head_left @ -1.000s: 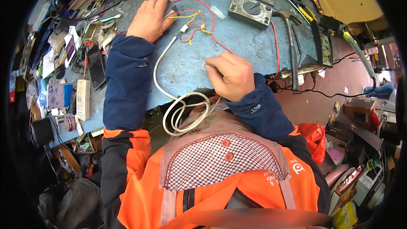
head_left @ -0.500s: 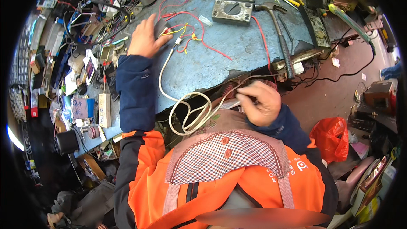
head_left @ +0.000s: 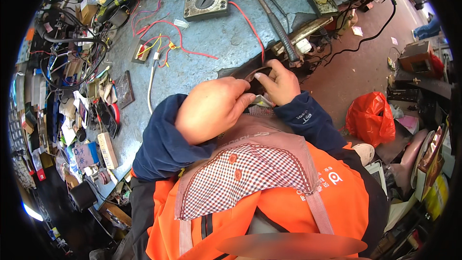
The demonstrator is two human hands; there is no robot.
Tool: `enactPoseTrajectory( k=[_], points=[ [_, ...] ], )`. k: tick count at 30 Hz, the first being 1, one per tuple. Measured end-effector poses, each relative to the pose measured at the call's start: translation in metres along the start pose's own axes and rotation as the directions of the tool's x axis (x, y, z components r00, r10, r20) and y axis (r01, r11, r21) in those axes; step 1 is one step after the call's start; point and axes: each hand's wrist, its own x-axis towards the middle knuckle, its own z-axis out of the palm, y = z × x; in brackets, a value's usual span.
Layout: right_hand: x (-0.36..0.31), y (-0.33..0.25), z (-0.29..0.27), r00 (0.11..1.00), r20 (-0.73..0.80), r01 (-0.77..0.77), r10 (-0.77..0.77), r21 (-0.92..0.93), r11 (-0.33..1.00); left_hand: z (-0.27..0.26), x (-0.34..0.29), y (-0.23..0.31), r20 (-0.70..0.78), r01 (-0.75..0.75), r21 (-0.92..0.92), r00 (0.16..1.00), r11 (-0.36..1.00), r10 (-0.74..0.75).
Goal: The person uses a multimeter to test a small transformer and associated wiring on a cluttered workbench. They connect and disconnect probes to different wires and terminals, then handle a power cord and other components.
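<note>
At the bench's front edge my left hand (head_left: 214,106) and my right hand (head_left: 280,83) are close together, both with fingers pinched. A thin brownish cable (head_left: 252,73) arcs between their fingertips; its ends are hidden. A white cable (head_left: 152,84) runs down the bench and disappears behind my left sleeve. Its top meets red and yellow wires (head_left: 168,44), one of them by a small metal-and-tan block (head_left: 142,52). Beyond my hands stands an analog multimeter (head_left: 207,3) with a red lead (head_left: 251,26) reaching down towards the front edge.
A hammer (head_left: 272,21) lies right of the multimeter, its handle over the bench edge. Tools and loose cables crowd the left side, with a power strip (head_left: 107,150) among them. On the floor at right are a red plastic bag (head_left: 370,118) and a brown box (head_left: 416,58).
My left hand has left the wires and block and come to the front edge beside my right hand. My view has shifted right. The coiled white cable is now hidden behind my left arm.
</note>
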Motion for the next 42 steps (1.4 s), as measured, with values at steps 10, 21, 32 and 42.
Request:
enactPoseTrajectory(
  k=[10, 21, 32, 42],
  points=[
    [0.008, -0.001, 0.005, 0.904, -0.307, 0.235, -0.298, -0.227, 0.945, 0.046, 0.004, -0.027, -0.040, 0.144, 0.030, 0.989, 0.989, -0.143],
    [-0.002, -0.042, -0.018, 0.989, 0.143, -0.089, -0.031, 0.758, 0.646, 0.073, 0.029, -0.045, 0.003, 0.120, -0.213, 0.992, 0.970, -0.122],
    [0.014, -0.082, -0.061, 0.939, 0.311, -0.147, -0.147, 0.749, 0.646, 0.049, 0.036, -0.033, -0.280, -0.035, -0.395, 0.956, 0.918, -0.084],
    [0.012, -0.085, -0.051, 0.880, 0.189, 0.156, -0.436, 0.752, 0.641, 0.000, 0.029, 0.001, -0.206, -0.129, -0.953, 0.938, 0.273, -0.278]
  ],
)
